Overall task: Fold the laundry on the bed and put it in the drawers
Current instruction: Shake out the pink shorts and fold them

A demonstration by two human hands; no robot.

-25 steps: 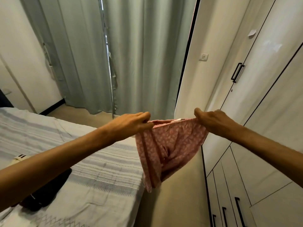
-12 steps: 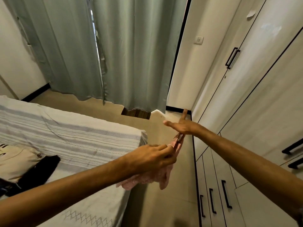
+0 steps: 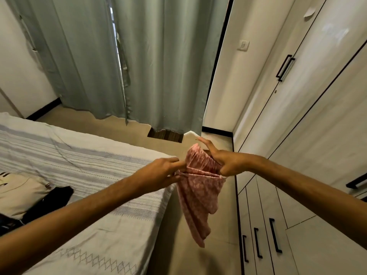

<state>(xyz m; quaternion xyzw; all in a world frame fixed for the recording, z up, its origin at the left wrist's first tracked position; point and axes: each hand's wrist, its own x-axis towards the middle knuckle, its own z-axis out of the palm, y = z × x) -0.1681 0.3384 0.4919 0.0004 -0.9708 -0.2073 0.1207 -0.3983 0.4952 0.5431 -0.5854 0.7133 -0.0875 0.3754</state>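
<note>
Held in mid-air off the foot corner of the bed [image 3: 83, 167], over the strip of floor between bed and drawers [image 3: 258, 241]: a pink patterned garment [image 3: 198, 197]. Pinched at its gathered top edge by the left hand [image 3: 160, 173], fingers and thumb closed tight on the left end of the band. Gripped at the other end by the right hand [image 3: 224, 161], lower fingers curled round the fabric, index finger straight and pointing away over a raised hump of cloth. Both grips narrow, close together, nearly level. Long axis of the garment straight down from the grips, the loose tail tapering to a point well below the hands and clear of the mattress edge. Bed surface just to the left of the hanging cloth, so probably a short swing leftward for laying flat, led by the left hand as the nearer one. More laundry, a cream piece [image 3: 21, 193] and a black piece [image 3: 49, 201], lying unfolded on the bed near the left forearm. Drawers shut, to the right and lower.
</note>
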